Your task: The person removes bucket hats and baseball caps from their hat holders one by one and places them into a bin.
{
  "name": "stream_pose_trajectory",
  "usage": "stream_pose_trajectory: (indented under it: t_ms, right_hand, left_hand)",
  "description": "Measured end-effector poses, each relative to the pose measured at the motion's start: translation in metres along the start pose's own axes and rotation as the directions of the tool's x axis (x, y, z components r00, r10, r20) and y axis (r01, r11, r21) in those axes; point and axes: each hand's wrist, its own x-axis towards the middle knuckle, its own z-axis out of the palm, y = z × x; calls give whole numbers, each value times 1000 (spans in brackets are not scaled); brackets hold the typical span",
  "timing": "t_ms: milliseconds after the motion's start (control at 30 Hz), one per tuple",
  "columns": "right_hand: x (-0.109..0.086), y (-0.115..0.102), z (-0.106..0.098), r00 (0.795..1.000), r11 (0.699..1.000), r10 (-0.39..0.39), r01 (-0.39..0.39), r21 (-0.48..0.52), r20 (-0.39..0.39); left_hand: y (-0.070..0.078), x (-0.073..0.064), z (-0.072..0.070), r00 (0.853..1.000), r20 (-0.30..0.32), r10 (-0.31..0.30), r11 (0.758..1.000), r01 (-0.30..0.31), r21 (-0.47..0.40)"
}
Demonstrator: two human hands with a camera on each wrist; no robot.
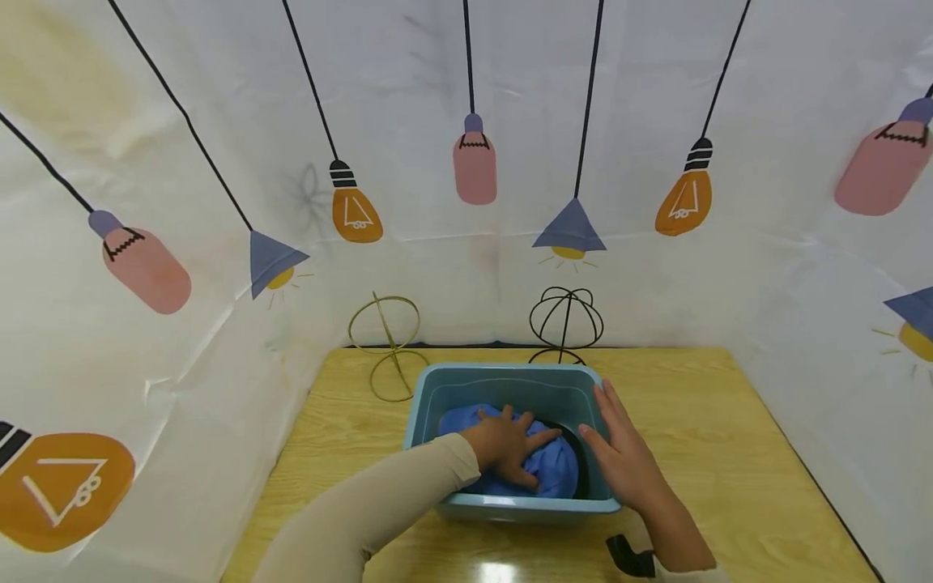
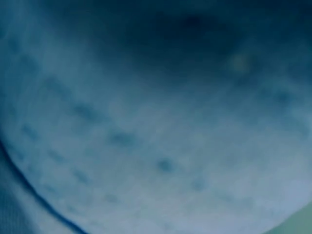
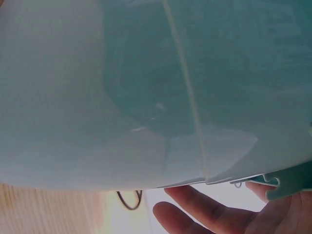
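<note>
A light blue plastic bin (image 1: 481, 506) stands on the wooden table. Inside it lies a bunched blue cloth bundle (image 1: 561, 465), with a black curved edge (image 1: 581, 461) along its right side. Fingers spread, my left hand (image 1: 510, 449) presses down on top of the bundle. My right hand (image 1: 627, 461) rests at the bin's right rim, its fingers nearly straight and the thumb reaching over the inner side. In the right wrist view the bin's outer wall (image 3: 146, 97) fills most of the picture, with fingers (image 3: 209, 209) below it. Blurred blue cloth (image 2: 156, 146) covers the left wrist view.
Behind the bin stand a gold wire ornament (image 1: 389, 348) and a black wire ornament (image 1: 567, 320). The wooden table (image 1: 700, 437) reaches back to a white sheet (image 1: 423, 267) printed with hanging lamps, which also closes off both sides.
</note>
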Motion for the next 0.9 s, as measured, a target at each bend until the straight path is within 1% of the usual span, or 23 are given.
stream_pose_trajectory:
  t_ms: [167,333,633,767,900]
  right_hand:
    - [0,0,0,1000,1000,7,-7,-11,-2]
    - [1,0,1,1000,1000,-2,2,-3,4]
    - [-2,3,0,1000,1000,25,-25,-11,6]
    - [-2,4,1,1000,1000,21,-21,-19,10]
    - [2,2,1,1000,1000,4,-4,-19,1]
  left_hand:
    - [3,1,3,1000,-13,-3,999,4,35]
    - [6,-1,6,1000,-1,-25,997,25,67]
    - [9,3,6,999,34,-18,999,17,34]
    - [11,2,7,999,32,-19,998,17,54]
    - [7,3,2,999,30,-31,997,29,65]
